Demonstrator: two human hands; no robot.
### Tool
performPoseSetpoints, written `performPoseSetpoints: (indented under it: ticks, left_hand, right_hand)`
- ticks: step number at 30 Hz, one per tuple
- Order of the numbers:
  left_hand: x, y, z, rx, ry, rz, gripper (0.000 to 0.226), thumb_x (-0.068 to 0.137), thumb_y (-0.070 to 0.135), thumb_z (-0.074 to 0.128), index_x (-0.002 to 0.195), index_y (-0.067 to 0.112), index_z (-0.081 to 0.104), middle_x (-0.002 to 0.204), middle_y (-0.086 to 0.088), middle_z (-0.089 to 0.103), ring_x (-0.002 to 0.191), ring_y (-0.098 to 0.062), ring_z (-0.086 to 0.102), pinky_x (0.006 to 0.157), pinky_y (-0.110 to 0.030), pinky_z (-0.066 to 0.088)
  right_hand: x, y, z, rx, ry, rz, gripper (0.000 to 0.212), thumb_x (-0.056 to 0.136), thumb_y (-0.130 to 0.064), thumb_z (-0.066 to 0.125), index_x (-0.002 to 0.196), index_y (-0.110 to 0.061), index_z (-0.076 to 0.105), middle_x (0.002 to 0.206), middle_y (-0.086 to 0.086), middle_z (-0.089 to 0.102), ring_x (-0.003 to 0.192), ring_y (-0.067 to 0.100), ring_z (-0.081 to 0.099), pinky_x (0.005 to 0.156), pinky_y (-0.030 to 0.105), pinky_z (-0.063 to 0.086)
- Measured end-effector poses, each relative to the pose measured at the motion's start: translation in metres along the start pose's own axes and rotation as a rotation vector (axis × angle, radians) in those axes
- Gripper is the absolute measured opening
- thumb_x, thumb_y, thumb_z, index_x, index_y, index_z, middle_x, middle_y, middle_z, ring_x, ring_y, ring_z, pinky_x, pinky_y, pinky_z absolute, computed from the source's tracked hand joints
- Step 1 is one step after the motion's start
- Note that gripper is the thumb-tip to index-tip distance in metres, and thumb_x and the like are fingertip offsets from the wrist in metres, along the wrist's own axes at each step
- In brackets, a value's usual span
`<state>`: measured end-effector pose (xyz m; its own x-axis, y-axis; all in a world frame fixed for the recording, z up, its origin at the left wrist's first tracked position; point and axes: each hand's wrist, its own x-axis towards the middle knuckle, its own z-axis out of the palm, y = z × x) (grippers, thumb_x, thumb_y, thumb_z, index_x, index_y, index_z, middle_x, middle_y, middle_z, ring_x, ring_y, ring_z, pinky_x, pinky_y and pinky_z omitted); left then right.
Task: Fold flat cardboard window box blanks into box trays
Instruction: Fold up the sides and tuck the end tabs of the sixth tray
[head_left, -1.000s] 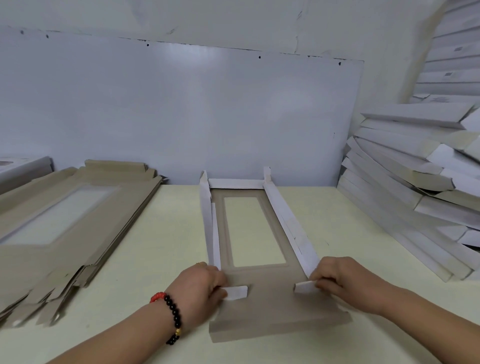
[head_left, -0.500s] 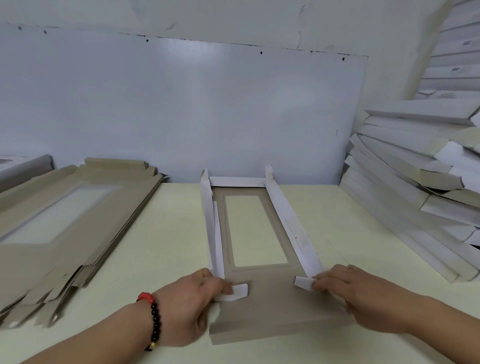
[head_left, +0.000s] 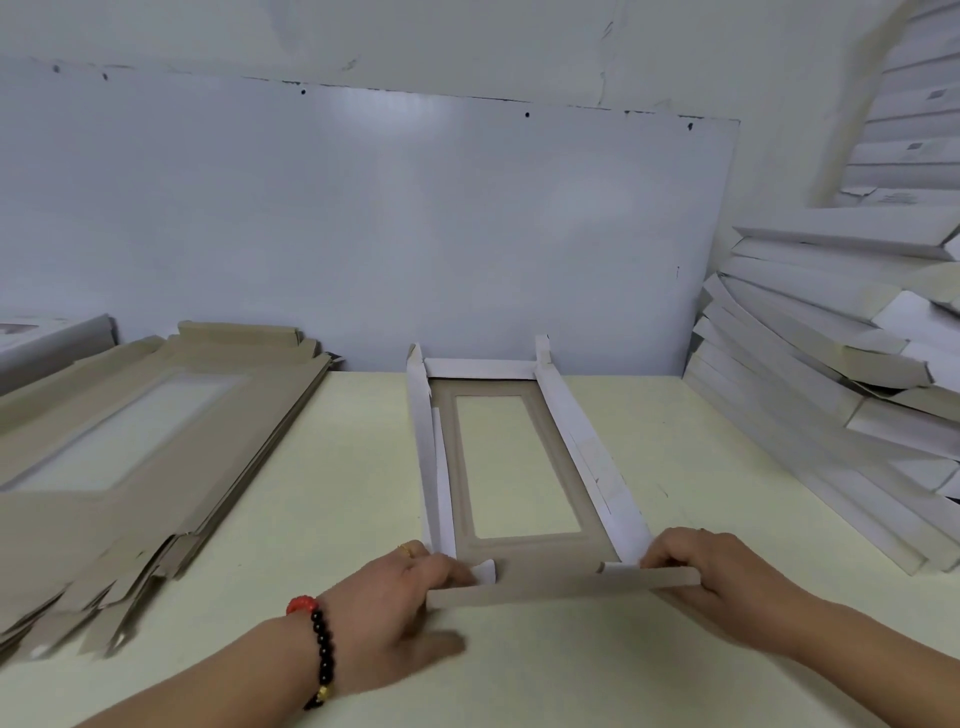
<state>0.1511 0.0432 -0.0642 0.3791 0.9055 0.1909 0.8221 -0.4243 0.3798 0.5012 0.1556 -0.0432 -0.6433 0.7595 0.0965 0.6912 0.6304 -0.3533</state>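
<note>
One window box blank (head_left: 519, 467), matte grey-brown card with white outer faces and a long rectangular cut-out, lies on the smooth pale-yellow bench (head_left: 337, 493), its two long side walls raised. The left hand (head_left: 400, 613) and right hand (head_left: 727, 577) each pinch an end of its near flap, fingers clamped on the lifted edge. Left of the fingers lies one stack of flat blanks (head_left: 130, 441); right of them, a leaning pile of folded white trays (head_left: 831, 389).
</note>
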Motion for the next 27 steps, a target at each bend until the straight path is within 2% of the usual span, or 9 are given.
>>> performPoseSetpoints:
  ticks: [2, 4, 7, 10, 12, 15, 18, 24, 27]
  left_hand:
    - [0.005, 0.007, 0.002, -0.065, 0.099, -0.058, 0.009, 0.095, 0.033, 0.050, 0.098, 0.041, 0.047, 0.094, 0.015, 0.055, 0.086, 0.006, 0.045, 0.081, -0.018, 0.043]
    - [0.009, 0.012, 0.006, -0.142, 0.176, -0.156, 0.019, 0.098, 0.022, 0.045, 0.088, 0.038, 0.042, 0.082, 0.013, 0.058, 0.075, 0.001, 0.050, 0.076, -0.026, 0.046]
    - [0.014, 0.018, 0.012, -0.266, 0.260, -0.316, 0.010, 0.099, 0.024, 0.044, 0.104, 0.032, 0.042, 0.077, 0.009, 0.064, 0.074, -0.007, 0.060, 0.076, -0.032, 0.050]
    - [0.019, 0.021, 0.016, -0.226, 0.295, -0.396, 0.044, 0.099, 0.031, 0.045, 0.136, 0.036, 0.022, 0.079, 0.002, 0.064, 0.078, -0.016, 0.060, 0.078, -0.031, 0.048]
    - [0.021, 0.023, 0.018, -0.153, 0.307, -0.416, 0.057, 0.096, 0.032, 0.048, 0.141, 0.035, 0.012, 0.072, 0.005, 0.056, 0.071, -0.017, 0.054, 0.068, -0.029, 0.043]
    - [0.024, 0.023, 0.017, -0.122, 0.276, -0.430, 0.034, 0.096, 0.031, 0.047, 0.125, 0.030, 0.030, 0.077, 0.007, 0.058, 0.071, -0.017, 0.056, 0.067, -0.030, 0.043]
    - [0.025, 0.019, 0.007, -0.405, 0.250, -0.481, 0.006, 0.096, 0.028, 0.051, 0.097, 0.024, 0.048, 0.078, 0.002, 0.067, 0.067, -0.015, 0.067, 0.071, -0.035, 0.055]
    - [0.026, 0.011, 0.000, -0.720, 0.173, -0.512, 0.009, 0.092, 0.007, 0.055, 0.086, 0.014, 0.056, 0.069, 0.000, 0.062, 0.057, -0.013, 0.062, 0.060, -0.033, 0.049]
    - [0.029, 0.011, -0.002, -0.761, 0.158, -0.540, 0.009, 0.091, 0.004, 0.054, 0.086, 0.011, 0.057, 0.070, 0.000, 0.062, 0.055, -0.012, 0.061, 0.056, -0.027, 0.048]
  right_hand:
    - [0.002, -0.002, 0.001, 0.092, 0.035, 0.066, 0.015, 0.090, -0.025, 0.063, 0.078, -0.034, 0.060, 0.079, -0.015, 0.065, 0.073, 0.006, 0.057, 0.068, 0.025, 0.047]
    - [0.004, -0.003, 0.003, 0.173, 0.078, 0.118, 0.015, 0.091, -0.023, 0.063, 0.079, -0.030, 0.058, 0.070, -0.014, 0.063, 0.063, 0.005, 0.053, 0.060, 0.020, 0.041]
    - [0.009, -0.005, 0.007, 0.277, 0.142, 0.186, 0.012, 0.092, -0.022, 0.063, 0.086, -0.028, 0.055, 0.054, -0.011, 0.052, 0.052, 0.003, 0.045, 0.052, 0.017, 0.034]
    - [0.013, -0.011, 0.013, 0.317, 0.196, 0.253, 0.019, 0.092, -0.026, 0.062, 0.101, -0.035, 0.048, 0.053, -0.011, 0.048, 0.052, 0.001, 0.049, 0.052, 0.014, 0.036]
    - [0.015, -0.015, 0.017, 0.315, 0.225, 0.299, 0.029, 0.091, -0.030, 0.061, 0.110, -0.038, 0.041, 0.064, -0.010, 0.050, 0.060, 0.001, 0.052, 0.053, 0.016, 0.037]
    - [0.018, -0.018, 0.017, 0.271, 0.214, 0.325, 0.031, 0.093, -0.034, 0.057, 0.116, -0.035, 0.037, 0.073, -0.009, 0.050, 0.070, 0.003, 0.052, 0.055, 0.018, 0.034]
    - [0.020, -0.016, 0.015, 0.275, 0.176, 0.327, 0.010, 0.097, -0.036, 0.050, 0.106, -0.032, 0.047, 0.091, -0.009, 0.060, 0.083, 0.003, 0.056, 0.062, 0.018, 0.039]
    - [0.018, -0.015, 0.012, 0.583, 0.124, 0.358, 0.024, 0.094, -0.034, 0.059, 0.077, -0.020, 0.068, 0.071, -0.006, 0.065, 0.063, 0.010, 0.055, 0.056, 0.021, 0.037]
    - [0.016, -0.015, 0.009, 0.675, 0.051, 0.346, 0.025, 0.094, -0.038, 0.057, 0.090, -0.023, 0.076, 0.086, 0.000, 0.074, 0.072, 0.011, 0.063, 0.067, 0.027, 0.042]
